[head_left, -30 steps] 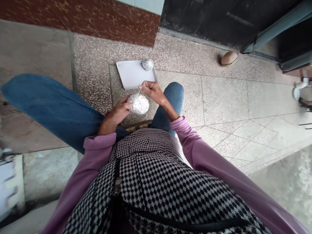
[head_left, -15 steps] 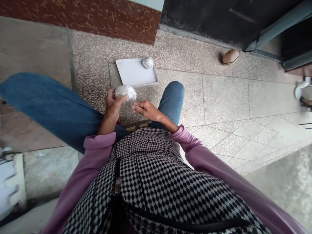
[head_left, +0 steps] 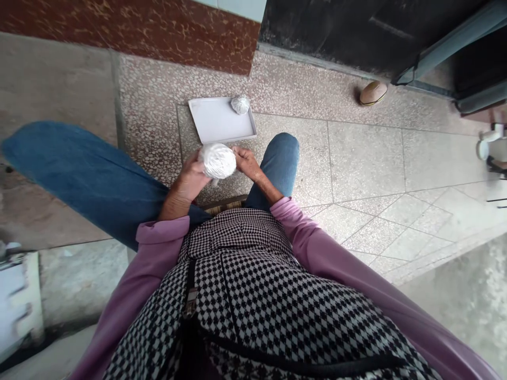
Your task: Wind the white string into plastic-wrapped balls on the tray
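Note:
My left hand (head_left: 190,179) is wrapped around a shiny white ball of string (head_left: 218,161), its surface lined with wound strands. The ball sits in front of my lap, and a short loose bit hangs from its underside. At the ball's right edge is my right hand (head_left: 246,161), fingers pinched together; any strand between them is too fine to make out. Just beyond the ball, a shallow white tray (head_left: 216,119) lies on the floor. A smaller silvery-white ball (head_left: 240,104) rests in the tray's far right corner.
My knees in blue jeans (head_left: 79,163) flank the work area. A brown, rounded object (head_left: 373,93) stands on the speckled tile floor (head_left: 364,158), near a dark doorway. A reddish-brown marbled base (head_left: 158,37) runs along the far left side.
The ball has turned and moved right and slightly nearer to me, showing its broad face. My right hand has risen from below the ball to its right side.

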Available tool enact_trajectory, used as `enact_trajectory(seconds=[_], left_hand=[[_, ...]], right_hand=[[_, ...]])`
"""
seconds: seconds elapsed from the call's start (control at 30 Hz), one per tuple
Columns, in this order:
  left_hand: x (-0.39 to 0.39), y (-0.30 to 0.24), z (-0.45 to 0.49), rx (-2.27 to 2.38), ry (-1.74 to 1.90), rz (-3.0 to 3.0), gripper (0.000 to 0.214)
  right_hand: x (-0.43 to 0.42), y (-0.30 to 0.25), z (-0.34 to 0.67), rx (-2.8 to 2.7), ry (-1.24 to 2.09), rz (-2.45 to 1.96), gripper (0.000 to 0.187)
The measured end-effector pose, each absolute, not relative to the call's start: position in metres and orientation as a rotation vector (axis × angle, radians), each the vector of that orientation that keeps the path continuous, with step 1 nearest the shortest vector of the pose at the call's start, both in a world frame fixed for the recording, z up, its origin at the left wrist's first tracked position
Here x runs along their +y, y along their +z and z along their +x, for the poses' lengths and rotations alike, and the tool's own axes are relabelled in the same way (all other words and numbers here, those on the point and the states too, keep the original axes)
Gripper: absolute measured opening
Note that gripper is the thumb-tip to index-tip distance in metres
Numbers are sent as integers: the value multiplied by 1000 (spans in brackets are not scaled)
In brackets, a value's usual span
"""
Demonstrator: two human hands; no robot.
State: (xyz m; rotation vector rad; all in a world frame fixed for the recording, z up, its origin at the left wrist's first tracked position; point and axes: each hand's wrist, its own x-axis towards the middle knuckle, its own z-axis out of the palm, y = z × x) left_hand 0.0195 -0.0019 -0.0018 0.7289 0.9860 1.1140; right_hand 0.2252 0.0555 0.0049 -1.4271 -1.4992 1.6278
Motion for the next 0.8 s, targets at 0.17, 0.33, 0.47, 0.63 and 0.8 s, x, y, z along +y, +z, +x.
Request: enact_trajectory(seconds=[0.17,0.33,0.47,0.63,0.8], left_hand=[[9,-24,9,1161,1277,682,70],[12,-42,11,1463,1237,736,77],[6,-34,15,1405,1071,927,73],[-2,-13,22,1062,1053,826,68],[-1,0,19,989,1130,712,65]], right_hand=[[22,16,216,-1754,1758,-1327,58],[23,51,225,-1880,1728,-1131,56],[65,74,241,-1802,1540,-1097,58],[93,58,242,-1679,1532,-1230,67],[67,13,224,-1466,1605,-1374,74]])
